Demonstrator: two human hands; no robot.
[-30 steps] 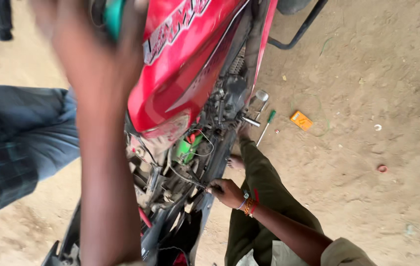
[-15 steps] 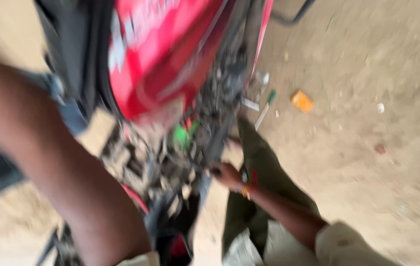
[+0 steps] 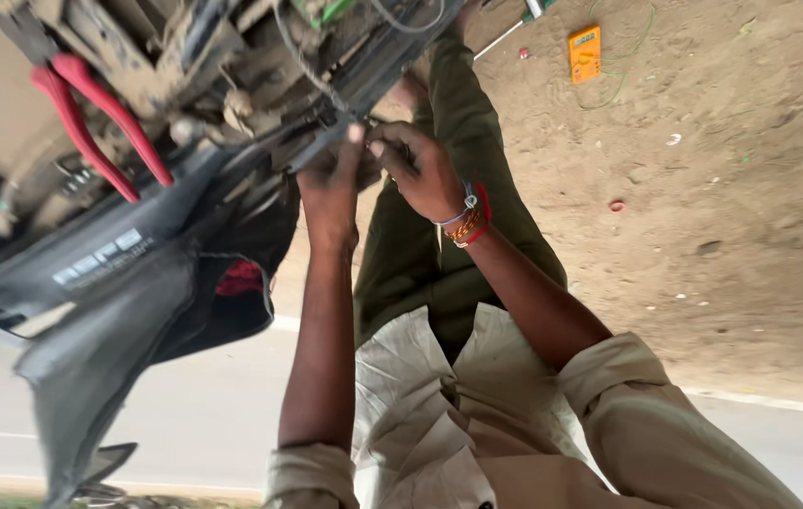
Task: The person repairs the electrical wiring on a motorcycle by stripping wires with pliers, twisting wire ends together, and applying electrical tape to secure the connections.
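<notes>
Both my hands meet at a black rail (image 3: pixel 378 71) on the underside of a motorcycle's exposed frame. My left hand (image 3: pixel 331 184) grips a dark part at the rail's lower end, thumb pointing up. Touching it on the right, my right hand (image 3: pixel 425 170), with red and beaded bracelets at the wrist, has its fingers curled on the same dark part. What exactly sits between the fingers is hidden. My beige shirt and olive trousers fill the lower middle.
Red-handled pliers (image 3: pixel 90 113) rest among dusty engine parts and wires at the upper left. A black side panel (image 3: pixel 109 283) hangs below them. On the dirt ground lie an orange meter (image 3: pixel 584 52) with a green wire, a screwdriver (image 3: pixel 526 11) and a small red cap (image 3: pixel 616 205).
My left arm has come down from high beside the red tank to join my right hand at the frame. The view has swung lower and closer; the tank is out of sight.
</notes>
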